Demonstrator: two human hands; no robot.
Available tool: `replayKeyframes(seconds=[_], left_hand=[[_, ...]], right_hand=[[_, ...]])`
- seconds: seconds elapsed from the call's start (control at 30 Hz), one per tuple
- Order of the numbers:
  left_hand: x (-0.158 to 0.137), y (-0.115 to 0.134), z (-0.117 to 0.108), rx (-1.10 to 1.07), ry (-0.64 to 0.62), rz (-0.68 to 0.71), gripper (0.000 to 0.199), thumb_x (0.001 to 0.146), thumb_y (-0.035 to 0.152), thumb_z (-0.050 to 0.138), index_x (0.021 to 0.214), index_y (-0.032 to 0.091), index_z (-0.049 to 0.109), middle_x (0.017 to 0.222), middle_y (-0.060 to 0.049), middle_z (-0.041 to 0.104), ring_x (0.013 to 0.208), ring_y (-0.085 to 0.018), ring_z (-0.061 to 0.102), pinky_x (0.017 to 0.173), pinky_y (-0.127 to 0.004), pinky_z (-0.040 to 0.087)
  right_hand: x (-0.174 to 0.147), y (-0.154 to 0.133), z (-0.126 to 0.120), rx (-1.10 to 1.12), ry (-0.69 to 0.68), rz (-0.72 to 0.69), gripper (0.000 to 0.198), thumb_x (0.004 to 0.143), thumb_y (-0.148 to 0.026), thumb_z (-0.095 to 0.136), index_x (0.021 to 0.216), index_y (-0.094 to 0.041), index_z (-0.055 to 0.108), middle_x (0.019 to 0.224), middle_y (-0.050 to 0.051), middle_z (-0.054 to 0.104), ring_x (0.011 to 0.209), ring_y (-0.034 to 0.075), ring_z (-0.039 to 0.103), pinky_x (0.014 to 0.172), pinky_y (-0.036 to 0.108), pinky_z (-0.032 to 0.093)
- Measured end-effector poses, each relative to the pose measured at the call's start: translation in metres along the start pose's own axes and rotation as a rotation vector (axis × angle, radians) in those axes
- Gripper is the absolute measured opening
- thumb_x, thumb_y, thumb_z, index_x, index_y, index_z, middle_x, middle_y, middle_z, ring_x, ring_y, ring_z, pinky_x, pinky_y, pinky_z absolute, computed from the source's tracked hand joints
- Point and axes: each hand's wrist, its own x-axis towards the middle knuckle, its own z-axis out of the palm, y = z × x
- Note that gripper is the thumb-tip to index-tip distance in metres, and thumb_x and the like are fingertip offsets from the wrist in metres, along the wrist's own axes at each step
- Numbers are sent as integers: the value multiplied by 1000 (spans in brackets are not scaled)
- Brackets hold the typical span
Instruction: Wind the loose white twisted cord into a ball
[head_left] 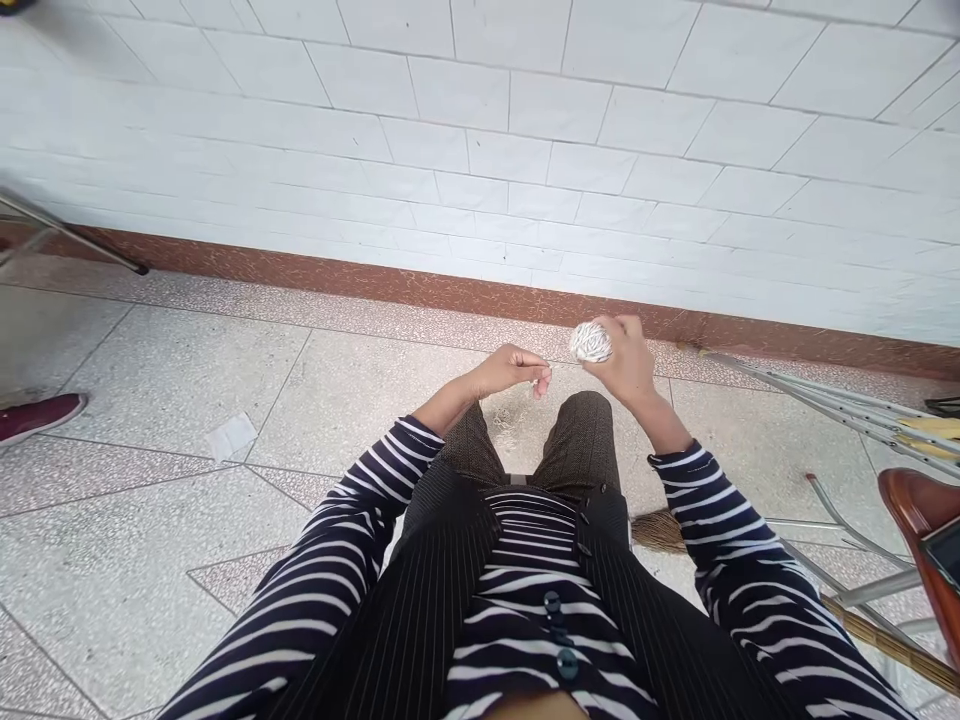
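A small ball of white yarn (590, 342) sits in the fingers of my right hand (626, 360), held up over the floor in front of my knees. To its left, my left hand (514, 372) is closed in a pinch, thumb against fingers, at about the same height. Whatever lies between those fingertips is too fine to make out. A gap separates the two hands. Below them, between my knees, a pale tangle of loose strands (507, 430) shows on the floor.
A white tiled wall (510, 110) with a red-brown skirting stands ahead. Crutches (817, 395), a wooden seat (911, 510) and a straw broom (656, 531) are on the right. At left are a white scrap (231, 438), a person's shoe (41, 416) and metal legs (82, 238).
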Motion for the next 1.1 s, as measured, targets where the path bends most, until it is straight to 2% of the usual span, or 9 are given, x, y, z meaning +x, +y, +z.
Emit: replayKeyframes(seconds=[0.13,0.27,0.37,0.5,0.63,0.77,0.87,0.97,1.1], left_hand=[[6,0,-17,105,77,14,36,87,46,73,75,13,75,72,-5,73,68,-14,67,76,-28,52],[12,-7,-11,221,-8,20,30,87,42,73,77,15,77,77,-3,75,77,-15,69,81,-25,50],[13,-18,2,234,-52,28,27,88,42,73,83,16,79,85,-3,78,84,-16,70,85,-25,49],[12,-34,10,192,2,29,31,90,46,70,86,17,79,90,-4,78,90,-17,70,91,-27,48],[11,-36,2,134,84,58,36,92,48,65,83,16,77,84,-5,76,87,-18,69,92,-29,49],[16,-16,-8,265,270,142,38,96,46,59,79,16,75,85,-5,76,88,-18,68,92,-29,48],[20,-5,-9,403,304,166,39,97,44,56,75,16,72,82,-3,74,83,-17,67,87,-28,46],[20,-9,-2,412,279,143,39,97,43,55,73,16,70,79,-2,73,80,-16,65,82,-27,45],[17,-28,9,321,213,48,31,93,43,60,87,16,75,71,-1,71,69,-14,59,70,-24,43]], right_hand=[[-15,15,0,282,-393,119,70,53,-31,86,120,-20,70,122,12,64,119,37,59,99,54,51],[-31,28,-5,599,-659,144,65,56,-35,81,118,-17,72,108,10,74,99,28,69,92,45,55],[-41,35,-4,800,-714,130,77,60,-38,76,133,-18,64,117,13,74,94,26,71,77,38,58],[-49,36,-1,1037,-718,107,88,65,-36,71,150,-26,47,126,10,71,79,18,67,52,27,52],[-52,26,2,1307,-766,132,96,62,-21,74,153,-28,42,121,7,71,74,16,65,51,27,55],[-55,11,7,1294,-861,131,107,58,-19,79,156,-28,37,124,10,70,79,20,69,55,32,59],[-54,0,3,1239,-821,107,110,58,-23,84,157,-31,36,131,11,67,83,22,70,59,36,62],[-48,-11,-12,1128,-639,106,101,59,-29,86,151,-31,45,144,12,61,93,24,70,62,36,62],[-41,-16,-38,980,-364,125,87,63,-35,82,145,-32,51,145,10,60,105,27,68,69,38,63]])
